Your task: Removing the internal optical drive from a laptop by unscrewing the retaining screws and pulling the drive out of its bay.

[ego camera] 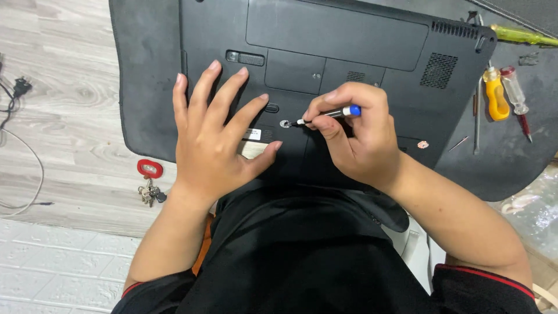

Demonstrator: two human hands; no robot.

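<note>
The right hand [354, 136] pinches a slim screwdriver [328, 114] with a blue cap; its tip sits in a silver screw recess [285, 123] at 9 o'clock of the hand. The left hand [212, 136] holds nothing and lies flat, fingers spread wide, on the upturned laptop [325, 40], at 9 o'clock of the screw. Good practice here: keep the driver in line with the screw and press down while the flat hand steadies the case. The matte black plastic base rests on a dark, soft mat [139, 87]. At 3 o'clock lie yellow-handled [496, 96] and clear-handled [514, 90] screwdrivers; at 8 o'clock, keys [150, 183] on the wood-grain tabletop [64, 110].
</note>
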